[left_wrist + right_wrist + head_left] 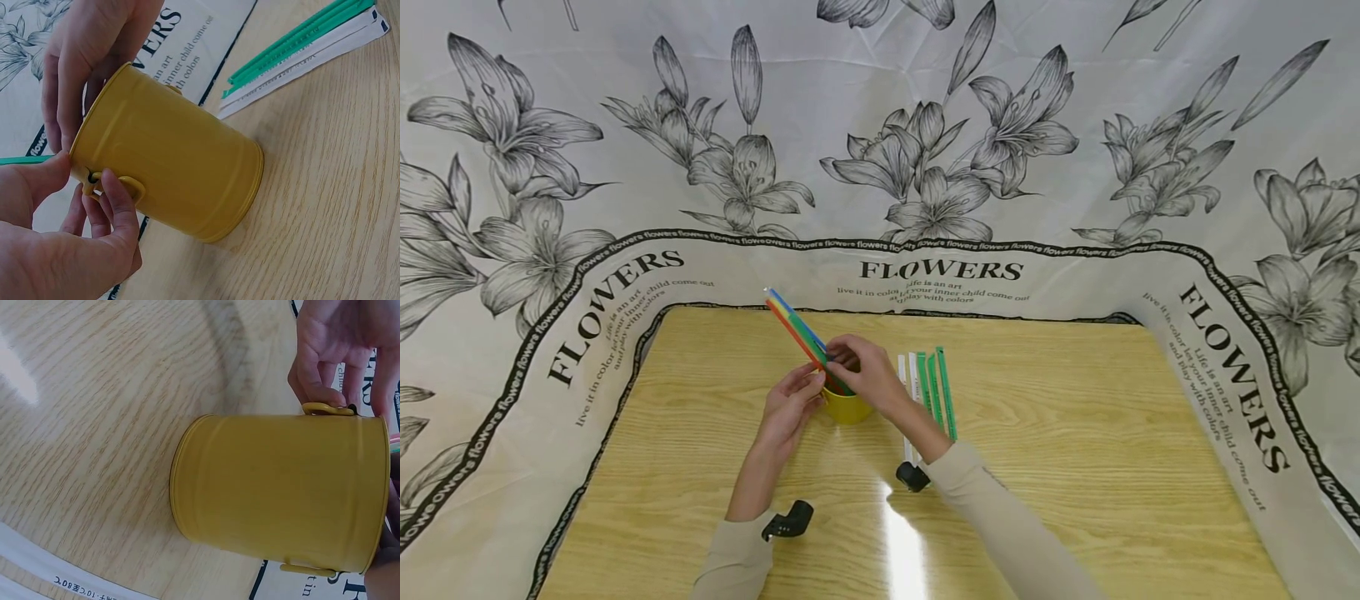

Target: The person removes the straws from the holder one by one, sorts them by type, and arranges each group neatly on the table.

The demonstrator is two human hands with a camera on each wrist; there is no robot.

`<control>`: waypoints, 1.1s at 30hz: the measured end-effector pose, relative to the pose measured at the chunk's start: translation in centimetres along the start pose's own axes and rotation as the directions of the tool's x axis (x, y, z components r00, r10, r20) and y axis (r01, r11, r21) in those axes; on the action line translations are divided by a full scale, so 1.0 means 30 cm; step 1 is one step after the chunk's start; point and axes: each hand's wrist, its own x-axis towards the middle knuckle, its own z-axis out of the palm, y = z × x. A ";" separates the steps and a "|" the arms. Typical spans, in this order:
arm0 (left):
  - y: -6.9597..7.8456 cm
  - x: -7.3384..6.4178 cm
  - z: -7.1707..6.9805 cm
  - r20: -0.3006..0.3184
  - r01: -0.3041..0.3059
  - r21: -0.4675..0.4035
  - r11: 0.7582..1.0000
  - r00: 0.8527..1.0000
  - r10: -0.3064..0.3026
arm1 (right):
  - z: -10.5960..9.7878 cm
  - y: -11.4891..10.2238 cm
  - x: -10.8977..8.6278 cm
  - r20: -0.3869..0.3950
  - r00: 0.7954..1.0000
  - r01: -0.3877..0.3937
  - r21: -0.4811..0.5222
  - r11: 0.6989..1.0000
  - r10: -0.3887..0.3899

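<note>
A yellow metal cup (847, 407) with small side ears stands on the wooden table (1075, 467). My left hand (808, 385) pinches one ear at the rim between thumb and forefinger (115, 187). Several coloured strips (793, 329), orange, yellow, green and blue, lean out of the cup to the upper left. My right hand (842, 360) curls over them at the cup's mouth, its fingers (65, 119) hanging down past the rim. The cup's inside is hidden. In the right wrist view the cup (281, 487) fills the frame, with my left hand (322, 397) on its ear.
Green strips (942, 392) and white strips (908, 375) lie side by side on the table just right of the cup, partly under my right forearm. A flower-printed cloth (940, 167) rises around the table on three sides. Black wrist cameras (786, 521) sit on both sleeves.
</note>
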 end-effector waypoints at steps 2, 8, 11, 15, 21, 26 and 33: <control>-0.002 0.002 -0.001 0.000 -0.004 0.003 1.000 1.000 0.004 | 0.005 -0.004 0.001 0.011 1.000 -0.003 -0.018 1.000 0.003; 0.000 0.003 0.001 0.002 -0.011 0.005 1.000 1.000 0.011 | 0.011 -0.013 0.005 0.044 0.999 -0.014 -0.061 0.998 0.016; 0.002 0.003 0.003 0.004 -0.013 0.005 1.000 1.000 0.013 | 0.012 -0.013 0.006 0.050 0.999 -0.005 -0.083 0.997 0.010; 0.001 0.004 0.004 0.004 -0.013 0.006 1.000 1.000 0.013 | 0.013 -0.010 0.004 0.052 0.999 0.020 -0.108 0.994 -0.014; -0.002 0.005 0.003 -0.002 -0.008 0.013 1.000 1.000 0.008 | -0.001 -0.011 -0.004 0.035 0.999 0.045 -0.111 0.993 -0.042; -0.002 0.007 0.005 -0.009 -0.005 0.006 1.000 1.000 0.005 | -0.030 -0.012 -0.015 -0.009 1.000 0.002 -0.063 0.998 -0.002; -0.003 0.011 0.006 -0.025 0.002 -0.001 1.000 1.000 -0.002 | -0.087 -0.029 -0.027 -0.081 0.996 -0.040 0.023 0.999 0.042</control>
